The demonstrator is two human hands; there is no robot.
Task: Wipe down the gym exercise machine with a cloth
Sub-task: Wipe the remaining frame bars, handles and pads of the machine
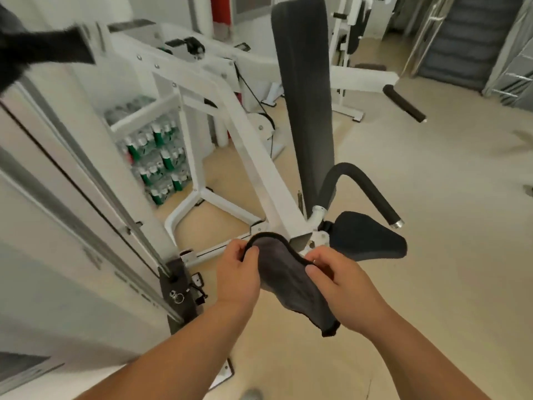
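The person's left grip (239,272), a bare hand, pinches the dark-edged hem of a grey cloth (288,281) between thumb and curled fingers. The right grip (340,281) pinches the same hem a little further along. The hem arches up between the two hands, and the rest of the cloth sags down and to the right, below the right wrist. The cloth is held in the air above the beige floor (432,197), just in front of the lower end of the white exercise machine (259,168). Whether it touches the frame cannot be told. Just beyond the hands are the machine's dark seat (372,241), a curved black padded handle (357,183) and the tall dark back pad (302,82). Packs of green-labelled water bottles (155,160) are stacked behind the frame at left.
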